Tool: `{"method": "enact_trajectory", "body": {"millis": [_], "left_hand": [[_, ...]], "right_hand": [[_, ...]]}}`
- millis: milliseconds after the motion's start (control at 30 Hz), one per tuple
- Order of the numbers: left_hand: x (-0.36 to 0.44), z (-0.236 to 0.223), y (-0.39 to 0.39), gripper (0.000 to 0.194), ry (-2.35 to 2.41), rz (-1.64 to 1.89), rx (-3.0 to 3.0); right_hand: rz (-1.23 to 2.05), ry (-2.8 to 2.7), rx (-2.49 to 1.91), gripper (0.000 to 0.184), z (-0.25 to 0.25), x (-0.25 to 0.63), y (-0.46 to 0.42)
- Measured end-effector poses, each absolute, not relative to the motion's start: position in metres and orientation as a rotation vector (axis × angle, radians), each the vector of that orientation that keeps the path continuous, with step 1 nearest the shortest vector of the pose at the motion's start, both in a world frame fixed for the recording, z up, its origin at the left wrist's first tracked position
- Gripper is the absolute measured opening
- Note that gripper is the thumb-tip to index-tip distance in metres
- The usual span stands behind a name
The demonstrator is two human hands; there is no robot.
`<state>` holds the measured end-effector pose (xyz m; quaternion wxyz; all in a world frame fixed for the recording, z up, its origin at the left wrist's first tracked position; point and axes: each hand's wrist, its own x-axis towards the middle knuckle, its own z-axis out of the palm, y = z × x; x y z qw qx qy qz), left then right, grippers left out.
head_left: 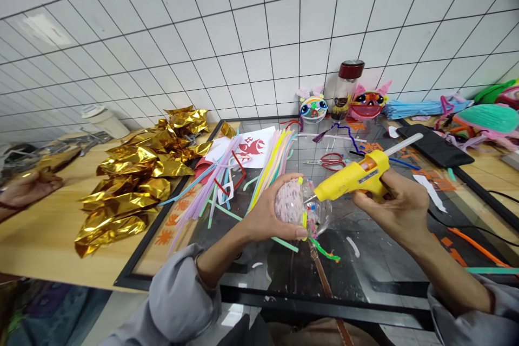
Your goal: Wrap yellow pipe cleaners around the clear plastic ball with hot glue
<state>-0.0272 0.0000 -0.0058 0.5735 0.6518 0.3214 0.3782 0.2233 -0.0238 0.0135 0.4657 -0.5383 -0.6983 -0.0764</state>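
Note:
My left hand [270,213] is wrapped round a clear plastic ball [324,215], part of which is covered in pale pink fuzzy strands. Yellow bits and small coloured pieces show along its middle, and a green fuzzy strip [324,251] hangs below it. In my right hand [399,208] is a yellow hot glue gun [352,177] with a whitish glue stick [403,144] out of its back. Its nozzle points left and meets the ball's edge in view; whether it touches the surface I cannot tell.
Pipe cleaners [270,173] in pastel colours lie behind the ball, near red-handled scissors [332,161]. Gold foil [133,173] is heaped at left, beside another person's hand [38,189]. Two decorated balls [313,108] and a bottle [344,92] stand at the wall; a black phone [436,145] lies right.

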Motion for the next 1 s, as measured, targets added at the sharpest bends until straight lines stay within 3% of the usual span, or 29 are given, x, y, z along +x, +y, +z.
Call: {"method": "enact_trajectory", "body": {"millis": [1000], "left_hand": [[-0.0269, -0.0066, 0.0023, 0.101, 0.749, 0.868, 1.532]], "right_hand": [[-0.193, -1.722, -1.299, 0.024, 0.0117, 0.2253, -0.0219]]}}
